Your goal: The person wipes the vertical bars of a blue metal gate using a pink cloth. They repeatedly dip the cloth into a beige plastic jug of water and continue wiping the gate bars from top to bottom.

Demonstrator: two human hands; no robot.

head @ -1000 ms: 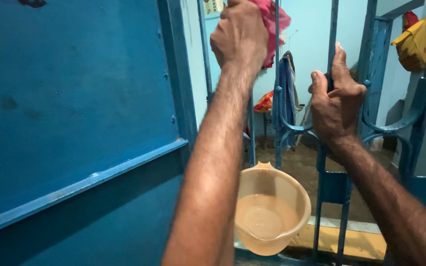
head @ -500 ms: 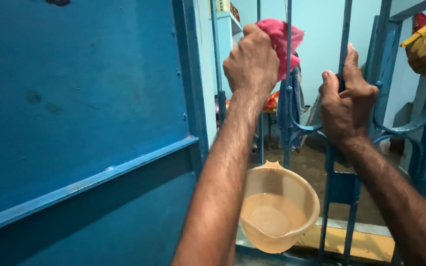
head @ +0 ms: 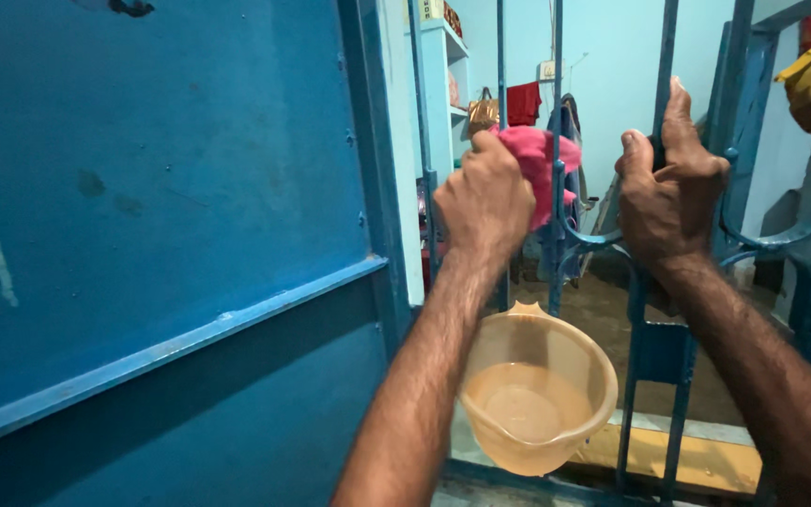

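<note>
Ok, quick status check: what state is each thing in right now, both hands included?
left hand: closed on the pink cloth, pressing it to a gate bar.
pink cloth: bunched up, against the bar.
right hand: wrapped around a blue gate bar.
blue metal gate: upright, bars in front of the room.
tan plastic mug: upright below the arms, part-filled with cloudy water.
blue door: scuffed, to the left.

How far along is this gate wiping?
Done: hard to tell; no bar looks plainly cleaner. In hand: the left hand presses a pink cloth on a blue gate bar, while the right hand grips another bar. Left: the lower bars; the water mug hangs ready.
</note>
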